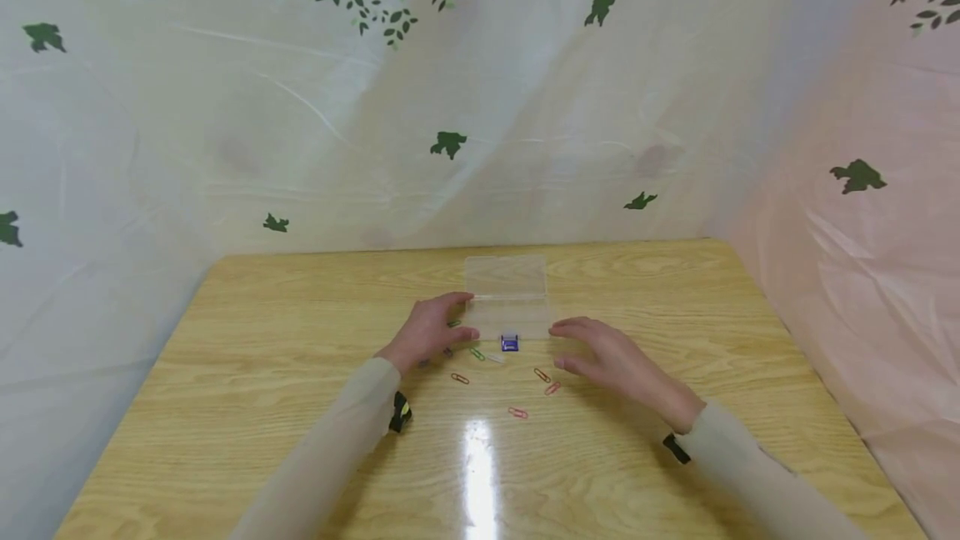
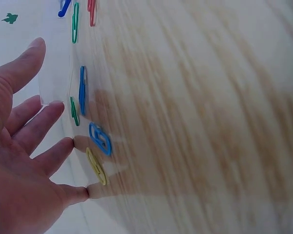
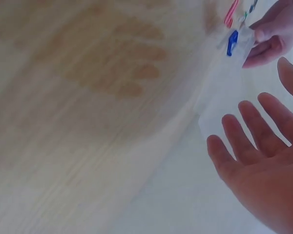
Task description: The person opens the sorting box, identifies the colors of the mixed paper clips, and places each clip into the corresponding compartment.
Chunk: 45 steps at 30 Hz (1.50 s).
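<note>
Clear plastic is forming one hinged box (image 1: 517, 317), which is lying on the wood-grain surface (image 1: 225, 373) between two hands, its single lid (image 1: 506, 276) standing swung back on the far side. The left hand (image 1: 435, 325) is flanking the box's left side, its fingers spreading apart and relaxed; the right hand (image 1: 611, 357) is flanking the right side, its fingers stretching out loosely. The views are not showing for certain whether fingertips are touching the plastic. One small blue piece (image 1: 510, 343) is sitting at the near edge. In the head view, four reddish paper clips (image 1: 517, 412) and one white paper clip (image 1: 494, 358) are lying on the near side; in the left wrist view, two green paper clips (image 2: 75, 23), two blue paper clips (image 2: 82, 90) and one yellow paper clip (image 2: 96, 166) are lying near the left hand. Two sleeves (image 1: 315, 457) are covering the forearms.
</note>
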Tool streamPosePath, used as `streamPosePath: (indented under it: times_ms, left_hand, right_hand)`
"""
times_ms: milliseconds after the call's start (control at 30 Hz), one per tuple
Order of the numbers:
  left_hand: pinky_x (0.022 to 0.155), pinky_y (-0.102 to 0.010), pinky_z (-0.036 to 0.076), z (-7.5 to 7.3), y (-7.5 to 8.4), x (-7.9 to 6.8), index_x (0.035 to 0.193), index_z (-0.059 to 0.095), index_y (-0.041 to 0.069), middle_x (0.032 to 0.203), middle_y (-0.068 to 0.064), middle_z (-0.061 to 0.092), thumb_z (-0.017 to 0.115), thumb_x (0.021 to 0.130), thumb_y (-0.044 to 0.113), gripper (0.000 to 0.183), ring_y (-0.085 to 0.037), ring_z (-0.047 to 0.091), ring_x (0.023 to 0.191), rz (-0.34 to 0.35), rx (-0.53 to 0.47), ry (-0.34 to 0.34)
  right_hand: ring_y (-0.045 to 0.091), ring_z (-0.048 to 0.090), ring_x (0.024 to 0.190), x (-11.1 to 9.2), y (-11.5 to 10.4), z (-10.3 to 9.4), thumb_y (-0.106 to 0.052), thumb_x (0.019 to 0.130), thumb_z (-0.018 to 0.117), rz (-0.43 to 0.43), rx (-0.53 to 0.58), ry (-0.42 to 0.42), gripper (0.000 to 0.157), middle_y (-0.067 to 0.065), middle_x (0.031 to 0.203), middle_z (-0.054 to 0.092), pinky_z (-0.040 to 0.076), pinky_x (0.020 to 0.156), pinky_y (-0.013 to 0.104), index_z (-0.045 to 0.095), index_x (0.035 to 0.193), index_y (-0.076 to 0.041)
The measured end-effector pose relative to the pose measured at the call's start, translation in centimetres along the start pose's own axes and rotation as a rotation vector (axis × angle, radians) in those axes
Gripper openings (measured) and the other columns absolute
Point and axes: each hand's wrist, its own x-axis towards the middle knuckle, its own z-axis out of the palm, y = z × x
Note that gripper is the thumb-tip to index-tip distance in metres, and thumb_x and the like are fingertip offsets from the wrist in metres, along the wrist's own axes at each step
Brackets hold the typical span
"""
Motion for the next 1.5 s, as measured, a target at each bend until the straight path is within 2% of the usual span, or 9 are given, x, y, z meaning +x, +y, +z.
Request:
streamPosePath:
  times_ms: [233,433,700,933,1333,1500]
  left_hand:
    - [0.122,-0.056,0.027,-0.1,0.1,0.1,0.151,0.053,0.010,0.153,-0.015,0.053,0.080,0.093,0.031,0.067,-0.037,0.045,0.143,0.012,0.006,0.001]
    - [0.123,-0.058,0.023,-0.2,0.0,0.2,0.151,0.052,0.011,0.153,-0.015,0.052,0.080,0.093,0.032,0.068,-0.037,0.045,0.143,0.006,0.011,-0.001]
    - [0.122,-0.057,0.025,-0.3,-0.3,0.3,0.152,0.051,0.011,0.153,-0.014,0.052,0.080,0.092,0.033,0.070,-0.037,0.044,0.144,-0.012,0.006,-0.006]
    - [0.122,-0.056,0.027,-0.3,0.0,0.3,0.151,0.052,0.011,0.153,-0.014,0.052,0.081,0.092,0.031,0.069,-0.038,0.043,0.145,-0.020,-0.010,-0.008]
    - [0.123,-0.056,0.023,-0.2,-0.1,0.2,0.152,0.051,0.014,0.156,-0.012,0.049,0.081,0.091,0.032,0.071,-0.036,0.040,0.147,-0.035,-0.030,-0.007]
    - [0.124,-0.057,0.019,-0.1,-0.2,0.3,0.152,0.051,0.013,0.156,-0.012,0.050,0.081,0.092,0.031,0.069,-0.036,0.042,0.146,-0.030,-0.023,-0.001]
  right_hand:
    - [0.032,0.063,0.123,-1.1,-0.4,0.3,-0.016,0.096,0.076,-0.023,0.043,-0.012,0.037,0.011,0.131,0.068,0.053,0.101,0.052,0.068,0.130,-0.005]
    - [0.028,0.068,0.113,-1.5,-0.4,1.0,-0.015,0.092,0.079,-0.062,0.020,-0.023,0.031,0.007,0.122,0.072,0.057,0.095,0.046,0.072,0.122,-0.006]
    - [0.017,0.069,0.097,-1.3,-0.5,1.7,-0.013,0.092,0.079,-0.082,0.027,-0.057,0.019,0.000,0.106,0.073,0.059,0.085,0.036,0.075,0.110,-0.008]
    - [0.010,0.066,0.090,-1.0,-0.2,2.2,-0.016,0.093,0.079,-0.074,0.027,-0.082,0.007,-0.008,0.097,0.071,0.058,0.080,0.033,0.077,0.099,-0.015]
    - [0.007,0.062,0.087,-0.4,-0.3,2.5,-0.017,0.092,0.080,-0.042,-0.040,-0.126,0.004,-0.010,0.093,0.066,0.055,0.078,0.034,0.076,0.094,-0.018]
    - [0.006,0.060,0.085,-0.2,-0.3,2.6,-0.016,0.092,0.080,-0.053,-0.050,-0.135,0.005,-0.010,0.092,0.065,0.055,0.077,0.032,0.075,0.092,-0.018]
